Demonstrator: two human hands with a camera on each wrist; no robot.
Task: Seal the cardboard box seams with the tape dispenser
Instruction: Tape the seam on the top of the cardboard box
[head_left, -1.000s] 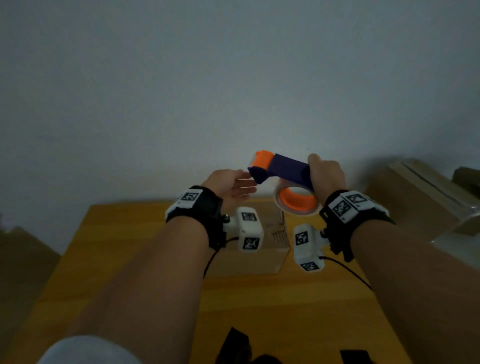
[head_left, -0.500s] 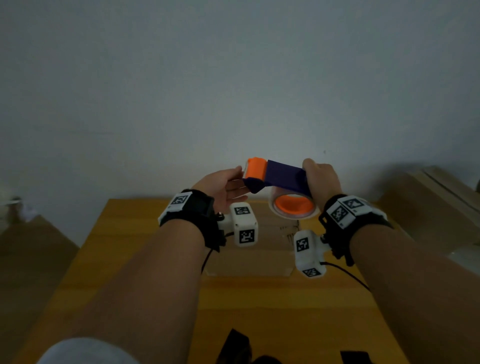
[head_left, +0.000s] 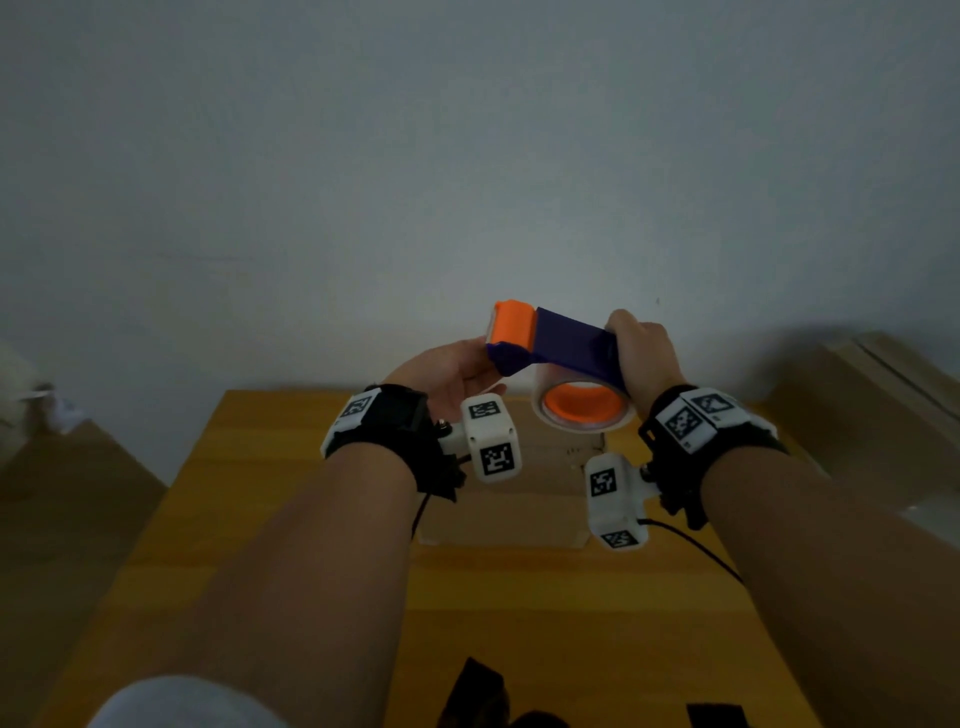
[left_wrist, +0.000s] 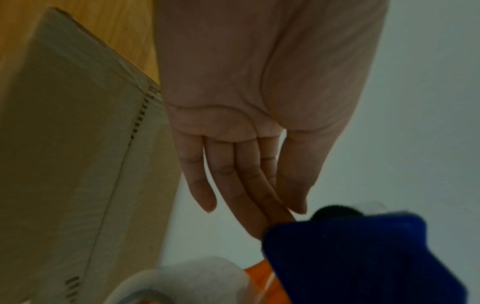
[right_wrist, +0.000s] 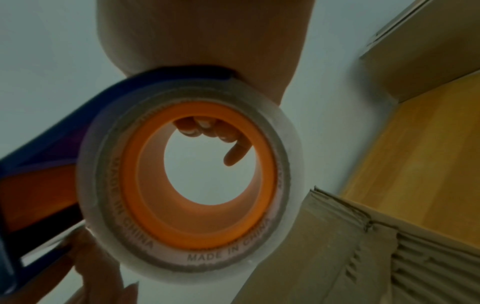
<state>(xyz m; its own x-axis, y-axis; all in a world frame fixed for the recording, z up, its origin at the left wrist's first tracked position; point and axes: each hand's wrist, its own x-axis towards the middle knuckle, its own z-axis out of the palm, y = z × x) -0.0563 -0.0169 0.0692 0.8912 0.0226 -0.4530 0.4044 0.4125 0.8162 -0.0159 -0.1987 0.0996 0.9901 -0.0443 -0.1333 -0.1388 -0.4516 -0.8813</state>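
Tape dispenser (head_left: 563, 353): blue body with an orange front end, carrying a clear tape roll (head_left: 582, 410) on an orange core. Held in the air above the far part of the cardboard box (head_left: 519, 509), clear of it, with the orange end pointing left.

Right hand (head_left: 641, 358): clamped on the right end of the tape dispenser, fingers wrapped over the blue body; the right wrist view shows its fingertips (right_wrist: 207, 129) curled inside the orange core. The tape roll hangs just below and left of this hand, its open core turned toward the near side.

Left hand (head_left: 447, 371): at the orange end of the tape dispenser, palm up, fingers nearly straight and together. In the left wrist view the long fingers (left_wrist: 241, 185) and thumb run out to the blue body and meet it at their tips; whether they pinch tape there cannot be told.

Cardboard box: brown, lying flat on the table (head_left: 260, 493) under both wrists, its near edge toward the person. One corrugated edge shows in the right wrist view.

Table: yellow wood, set against a plain pale wall (head_left: 467, 156).

Other cardboard (head_left: 857, 395): brown pieces at the far right, beyond the table's edge.
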